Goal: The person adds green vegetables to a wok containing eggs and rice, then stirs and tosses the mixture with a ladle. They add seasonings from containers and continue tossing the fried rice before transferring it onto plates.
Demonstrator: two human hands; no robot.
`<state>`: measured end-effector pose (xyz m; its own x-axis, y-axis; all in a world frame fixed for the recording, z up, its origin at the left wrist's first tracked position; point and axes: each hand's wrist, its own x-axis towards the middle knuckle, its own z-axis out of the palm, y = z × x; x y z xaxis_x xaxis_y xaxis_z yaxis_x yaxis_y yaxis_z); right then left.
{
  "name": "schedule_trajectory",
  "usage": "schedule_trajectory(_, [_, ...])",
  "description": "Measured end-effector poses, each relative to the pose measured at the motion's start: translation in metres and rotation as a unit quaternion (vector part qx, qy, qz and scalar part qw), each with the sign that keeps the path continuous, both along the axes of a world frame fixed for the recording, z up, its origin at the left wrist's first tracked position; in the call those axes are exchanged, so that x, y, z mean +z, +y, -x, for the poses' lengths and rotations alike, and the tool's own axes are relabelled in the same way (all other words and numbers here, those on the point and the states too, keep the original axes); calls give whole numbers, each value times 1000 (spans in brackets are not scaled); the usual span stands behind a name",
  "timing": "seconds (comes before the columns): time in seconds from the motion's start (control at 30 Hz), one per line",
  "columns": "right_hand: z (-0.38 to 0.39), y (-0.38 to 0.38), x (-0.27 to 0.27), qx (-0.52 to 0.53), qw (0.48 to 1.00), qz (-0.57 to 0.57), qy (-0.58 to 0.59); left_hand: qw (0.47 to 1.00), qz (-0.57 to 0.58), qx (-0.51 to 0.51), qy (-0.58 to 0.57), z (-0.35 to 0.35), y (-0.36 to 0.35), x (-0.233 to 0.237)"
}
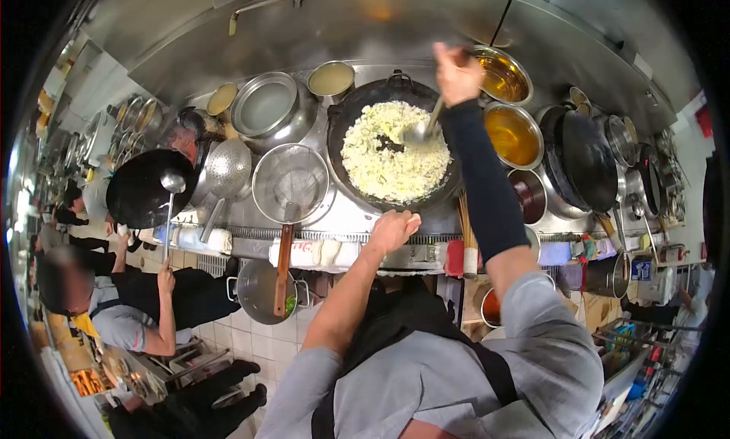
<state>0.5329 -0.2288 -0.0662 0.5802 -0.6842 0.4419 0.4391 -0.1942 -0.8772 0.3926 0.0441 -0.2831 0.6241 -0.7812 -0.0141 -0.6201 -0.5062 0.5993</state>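
Where the steel range (342,211) runs, pots (268,104) crowd a wok (340,123).

A stainless-steel backsplash wall (319,21) fills the top of the frame and catches dull reflections of overhead light. Below it, a steel cooking range (350,211) crosses the middle. White floor tiles (251,336) show at lower left, and cluttered shelves (631,348) stand at lower right.

Right hand (458,72) holds ladle (423,127) in wok (342,118); left hand (393,230) grips rim.
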Motion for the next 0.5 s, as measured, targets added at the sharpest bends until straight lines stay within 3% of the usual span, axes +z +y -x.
schedule_trajectory(0.07, [11, 6, -28, 23, 991, -122, -54, 1000, 3, 2, 0, 2, 1, -1])
schedule_trajectory(0.13, [3, 15, -41, 77, 995, 56, 40, 1000, -18, -3, 10, 2, 5, 3])
schedule_trajectory(0.17, [-1, 15, -21, 123, 978, 123, 114, 1000, -22, 3, 12, -1, -1, 6])
schedule_trajectory(0.3, [-8, 47, -1, -12, 999, 3, -45, 1000, 4, 13, 16, 3, 1, 14])
schedule_trajectory(0.37, [-7, 74, -25, 52, 998, 24, -31, 1000, 13, 6, 11, 2, 2, 15])
schedule_trajectory(0.43, [-20, 67, -21, 53, 996, 61, 48, 1000, 22, 6, 4, -5, -5, 18])
schedule_trajectory(0.5, [-24, 69, -4, -4, 997, 70, 24, 1000, 12, -3, 8, 3, 4, 16])
